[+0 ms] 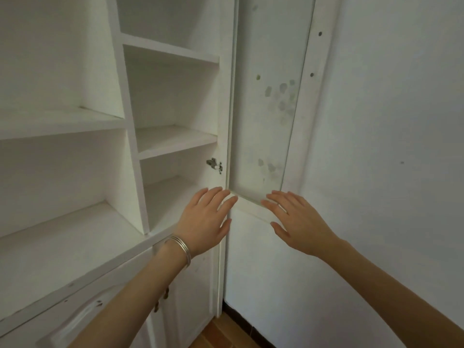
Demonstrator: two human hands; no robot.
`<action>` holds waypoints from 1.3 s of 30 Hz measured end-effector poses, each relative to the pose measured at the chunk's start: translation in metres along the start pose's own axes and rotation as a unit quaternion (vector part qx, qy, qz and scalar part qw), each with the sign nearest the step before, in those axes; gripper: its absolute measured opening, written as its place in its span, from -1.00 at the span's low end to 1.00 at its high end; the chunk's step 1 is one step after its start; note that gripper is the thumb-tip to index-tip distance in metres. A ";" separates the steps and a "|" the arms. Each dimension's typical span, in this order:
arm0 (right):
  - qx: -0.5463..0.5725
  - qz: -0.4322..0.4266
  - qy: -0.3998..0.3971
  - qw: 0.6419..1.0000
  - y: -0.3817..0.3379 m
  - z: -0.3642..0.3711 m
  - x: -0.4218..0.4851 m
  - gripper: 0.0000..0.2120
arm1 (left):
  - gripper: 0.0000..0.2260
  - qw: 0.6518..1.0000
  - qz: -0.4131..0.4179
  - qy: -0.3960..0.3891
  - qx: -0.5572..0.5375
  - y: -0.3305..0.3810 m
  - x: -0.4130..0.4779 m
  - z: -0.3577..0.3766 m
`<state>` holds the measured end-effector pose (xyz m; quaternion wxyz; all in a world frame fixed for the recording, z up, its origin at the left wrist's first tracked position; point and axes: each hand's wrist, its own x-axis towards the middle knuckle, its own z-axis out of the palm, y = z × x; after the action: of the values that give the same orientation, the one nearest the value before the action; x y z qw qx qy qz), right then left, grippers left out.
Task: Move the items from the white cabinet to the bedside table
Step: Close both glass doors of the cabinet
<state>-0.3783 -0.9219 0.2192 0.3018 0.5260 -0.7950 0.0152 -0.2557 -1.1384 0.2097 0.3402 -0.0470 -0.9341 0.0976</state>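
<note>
Both hands, the left hand (206, 217) with silver bangles (181, 248) and the right hand (298, 222), reach flat and empty-fingered toward the white cabinet's (175, 136) swung-open door (266, 121).

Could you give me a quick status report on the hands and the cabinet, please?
Left hand and right hand open, empty, at the swung-open door. White cabinet shelves in view bare; no items seen. Nothing in the way.

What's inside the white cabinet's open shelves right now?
The white cabinet shows only bare shelves; no items in any open compartment. Both the left hand and right hand are empty. Behind the lower doors is hidden.
</note>
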 end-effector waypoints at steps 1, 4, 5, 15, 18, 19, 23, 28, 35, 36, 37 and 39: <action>0.005 -0.002 -0.004 1.000 0.008 0.008 0.003 -0.56 | -0.60 1.000 -0.002 -0.008 0.005 -0.001 0.005 0.007; 0.018 -0.012 -0.006 1.000 0.036 0.028 0.014 -0.55 | -0.60 1.000 -0.013 -0.021 0.012 -0.002 0.019 0.026; 0.021 -0.013 -0.004 1.000 0.047 0.034 0.018 -0.55 | -0.60 0.999 -0.017 -0.022 0.015 0.000 0.026 0.033; 0.025 0.015 0.032 0.999 0.195 0.061 0.061 -0.54 | -0.59 0.996 -0.060 -0.010 0.058 0.025 0.149 0.087; 0.037 0.033 0.040 0.998 0.234 0.063 0.069 -0.47 | -0.61 0.996 -0.061 0.009 0.068 0.032 0.181 0.098; 0.047 0.028 0.044 0.998 0.242 0.064 0.072 -0.45 | -0.61 0.995 -0.061 0.013 0.072 0.035 0.189 0.102; 0.105 0.023 0.068 0.992 0.260 0.067 0.082 -0.44 | -0.56 0.993 -0.071 0.017 0.088 0.045 0.207 0.117; 0.158 0.019 0.059 0.985 0.272 0.075 0.094 -0.37 | -0.55 0.989 -0.098 0.000 0.107 0.043 0.212 0.125; 0.182 -0.011 0.073 0.981 0.259 0.081 0.095 -0.43 | -0.55 0.983 -0.131 -0.022 0.128 0.034 0.194 0.110; 0.186 -0.017 0.082 0.979 0.255 0.080 0.094 -0.43 | -0.55 0.982 -0.135 -0.025 0.130 0.031 0.190 0.105; 0.188 -0.023 0.091 0.978 0.250 0.079 0.093 -0.44 | -0.56 0.981 -0.138 -0.025 0.133 0.029 0.184 0.100; 0.188 -0.037 0.105 0.976 0.236 0.073 0.090 -0.45 | -0.56 0.980 -0.145 -0.022 0.137 0.025 0.173 0.089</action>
<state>-0.6353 -0.9166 0.2735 0.2793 0.5982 -0.7216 0.2083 -0.4448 -1.1012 0.2460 0.3330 0.1380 -0.9162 0.1750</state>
